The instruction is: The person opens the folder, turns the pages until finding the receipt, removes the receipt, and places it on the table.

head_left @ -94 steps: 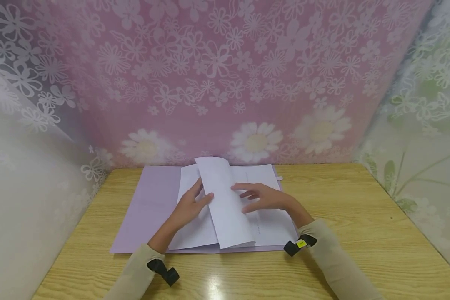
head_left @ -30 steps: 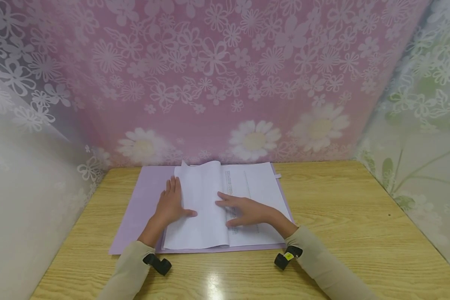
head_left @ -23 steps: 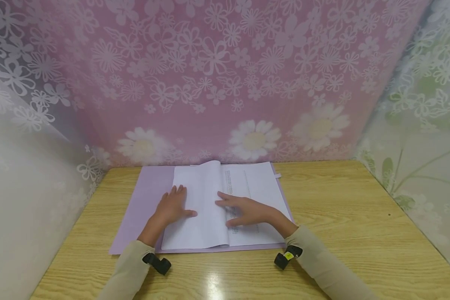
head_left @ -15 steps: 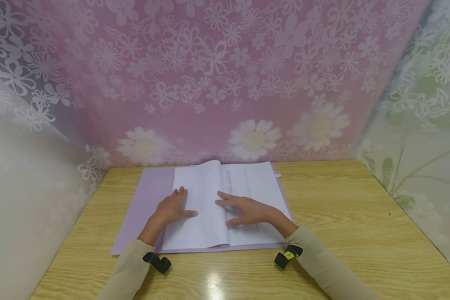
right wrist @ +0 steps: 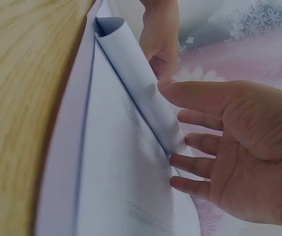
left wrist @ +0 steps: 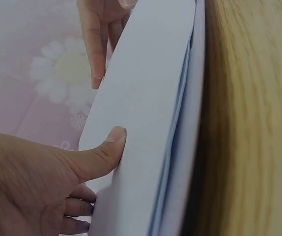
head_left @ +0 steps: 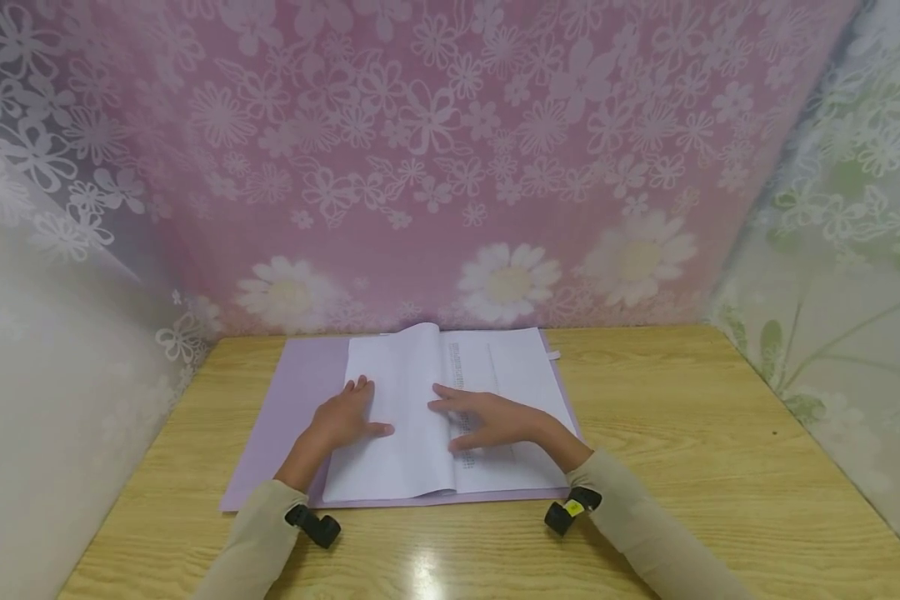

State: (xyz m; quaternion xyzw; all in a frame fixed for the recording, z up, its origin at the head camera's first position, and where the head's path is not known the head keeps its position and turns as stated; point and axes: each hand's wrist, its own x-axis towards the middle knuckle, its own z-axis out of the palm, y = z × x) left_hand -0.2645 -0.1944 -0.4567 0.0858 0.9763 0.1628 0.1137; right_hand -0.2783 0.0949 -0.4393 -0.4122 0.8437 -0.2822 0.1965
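Note:
A lilac folder (head_left: 300, 400) lies open with white sheets in it. The turned sheet (head_left: 412, 454) lies over to the left and bulges in a rounded fold along the middle. My left hand (head_left: 342, 419) rests on its left part, fingers together and thumb spread. In the left wrist view the thumb (left wrist: 112, 142) lies on the paper. My right hand (head_left: 501, 418) reaches over the printed right-hand page (head_left: 536, 375), its loosely bent fingers touching the fold. The right wrist view shows the rolled sheet (right wrist: 131, 64) against those fingertips (right wrist: 180, 157).
The folder lies on a wood-grain table (head_left: 660, 400), near its back edge. Behind stands a pink floral curtain (head_left: 420, 233), with pale floral sheets (head_left: 855, 275) at the sides. A small white tab (head_left: 554, 355) sticks out at the folder's right edge.
The sheet, earlier raised in my left hand, now lies over to the left. Its upturned far corner has flattened. My left fingers have slid nearer; my right hand has shifted left to the fold.

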